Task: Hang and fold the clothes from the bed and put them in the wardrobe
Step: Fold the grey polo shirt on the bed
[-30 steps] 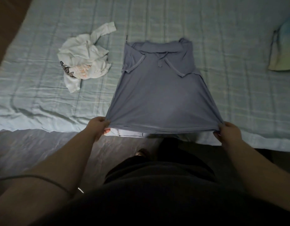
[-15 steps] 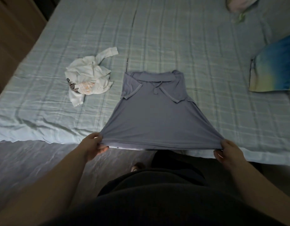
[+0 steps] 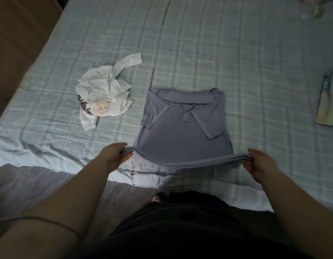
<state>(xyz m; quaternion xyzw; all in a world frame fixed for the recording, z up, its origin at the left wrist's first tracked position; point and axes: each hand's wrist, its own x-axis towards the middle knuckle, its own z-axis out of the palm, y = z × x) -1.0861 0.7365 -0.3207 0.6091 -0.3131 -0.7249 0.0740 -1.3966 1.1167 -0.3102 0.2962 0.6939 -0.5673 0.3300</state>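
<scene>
Lavender-grey polo shirt lies flat on the bed, collar at the far end, hem toward the person. Both short sleeves are folded inward across the front, so the body makes a narrow rectangle. Placket is visible below the collar.

Left hand: fingers curled over the near-left corner of the hem, thumb underneath, cloth pinched between them. Right hand: fingers wrapped over the near-right corner, clamped on the bunched fabric. The hem is raised off the sheet and runs as a rolled band from one hand to the other, sagging slightly in the middle. The upper part of the shirt rests on the bed.

Bed cover is pale blue with a faint check, and creased near the close edge. A lighter, shinier layer hangs down the side of the mattress.

White garment sits crumpled left of the polo shirt and apart from it, with a dark pattern and a pale orange print showing on its lower folds. Tie-dye cloth, in blue, green and yellow, lies at the right edge, partly cut off by the frame. A small pale item sits in the far right corner, too blurred to identify.

Brown wooden furniture stands along the left side of the bed. The person wears dark clothing. A thin band circles the left forearm. One foot shows on the floor below the bed edge.
</scene>
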